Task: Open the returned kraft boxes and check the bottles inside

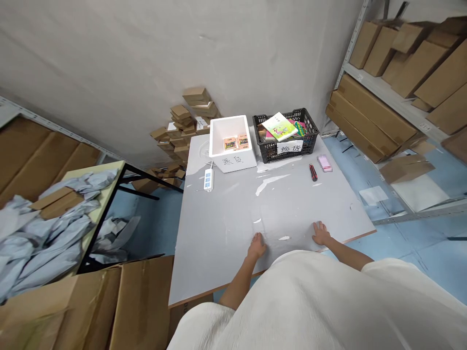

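Note:
My left hand [257,247] rests on the grey tabletop [219,233] near its front edge, holding nothing, its fingers pointing forward. My right hand [321,234] lies on the same table further right, fingers spread and nothing in them. Beyond the right hand lies a red and black utility knife [313,172], with a small pink patterned item [324,164], blurred, beside it. At the back of the table stand a white foam box [233,161] with small orange packs [230,143] inside and a black plastic crate [270,154] holding books, a green-covered book [280,127] on top.
A white power strip [208,180] lies at the table's left side. Cardboard boxes [197,99] are piled behind it. Grey mailing bags [54,248] cover a side table at left, and large cartons [146,296] stand in front of it. Shelves [386,92] with boxes line the right.

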A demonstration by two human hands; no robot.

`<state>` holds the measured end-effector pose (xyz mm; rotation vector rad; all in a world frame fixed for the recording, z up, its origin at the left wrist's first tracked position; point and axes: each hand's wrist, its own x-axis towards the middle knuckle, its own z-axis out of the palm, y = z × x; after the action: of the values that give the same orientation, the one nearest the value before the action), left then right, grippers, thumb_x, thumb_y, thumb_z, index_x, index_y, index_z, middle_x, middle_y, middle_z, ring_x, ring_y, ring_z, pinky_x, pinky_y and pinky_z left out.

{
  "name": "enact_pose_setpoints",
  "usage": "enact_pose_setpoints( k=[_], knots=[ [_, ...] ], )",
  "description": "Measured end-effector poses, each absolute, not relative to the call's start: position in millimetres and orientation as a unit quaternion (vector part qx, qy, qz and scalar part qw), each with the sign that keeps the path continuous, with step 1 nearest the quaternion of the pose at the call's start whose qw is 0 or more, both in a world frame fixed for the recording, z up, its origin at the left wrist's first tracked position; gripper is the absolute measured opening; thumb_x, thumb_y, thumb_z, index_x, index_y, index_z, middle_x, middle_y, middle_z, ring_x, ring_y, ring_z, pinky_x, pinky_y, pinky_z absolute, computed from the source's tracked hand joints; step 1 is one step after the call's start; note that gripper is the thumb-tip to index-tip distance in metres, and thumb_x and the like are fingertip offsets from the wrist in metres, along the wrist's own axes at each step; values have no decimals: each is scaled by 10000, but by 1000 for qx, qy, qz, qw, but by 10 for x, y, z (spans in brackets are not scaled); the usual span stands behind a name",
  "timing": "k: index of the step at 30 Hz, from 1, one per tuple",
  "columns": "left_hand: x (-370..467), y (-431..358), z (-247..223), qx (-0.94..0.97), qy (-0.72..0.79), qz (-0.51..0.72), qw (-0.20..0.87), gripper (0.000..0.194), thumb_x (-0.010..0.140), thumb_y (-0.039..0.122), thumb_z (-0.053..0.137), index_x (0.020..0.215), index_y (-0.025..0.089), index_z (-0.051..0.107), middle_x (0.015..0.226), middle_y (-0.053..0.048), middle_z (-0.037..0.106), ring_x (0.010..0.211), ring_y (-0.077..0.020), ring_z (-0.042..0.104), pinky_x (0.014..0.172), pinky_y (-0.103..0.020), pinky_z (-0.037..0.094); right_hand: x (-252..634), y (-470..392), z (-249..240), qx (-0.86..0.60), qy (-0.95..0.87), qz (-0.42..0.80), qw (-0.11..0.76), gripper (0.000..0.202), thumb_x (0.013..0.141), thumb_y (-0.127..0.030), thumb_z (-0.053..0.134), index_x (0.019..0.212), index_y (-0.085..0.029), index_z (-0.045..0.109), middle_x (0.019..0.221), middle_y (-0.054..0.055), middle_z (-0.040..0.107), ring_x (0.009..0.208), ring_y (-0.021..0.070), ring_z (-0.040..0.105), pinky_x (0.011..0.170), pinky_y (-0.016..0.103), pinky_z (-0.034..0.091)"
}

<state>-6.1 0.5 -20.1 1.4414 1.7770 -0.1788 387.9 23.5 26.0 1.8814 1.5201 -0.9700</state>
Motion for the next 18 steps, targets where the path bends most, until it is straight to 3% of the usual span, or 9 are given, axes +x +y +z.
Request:
enact_pose_setpoints(
  k=[18],
  knots=[
    [-25,16,-14,567,708,-72,415,877,900,232,670,1687,122,299,1815,-193,248,1703,-279,211,1368,-342,192,3874,238,288,696,563,-360,262,942,1013,-490,529,1775,-271,22,1850,163,-109,1710,352,9,1276,566,266]
  ],
)
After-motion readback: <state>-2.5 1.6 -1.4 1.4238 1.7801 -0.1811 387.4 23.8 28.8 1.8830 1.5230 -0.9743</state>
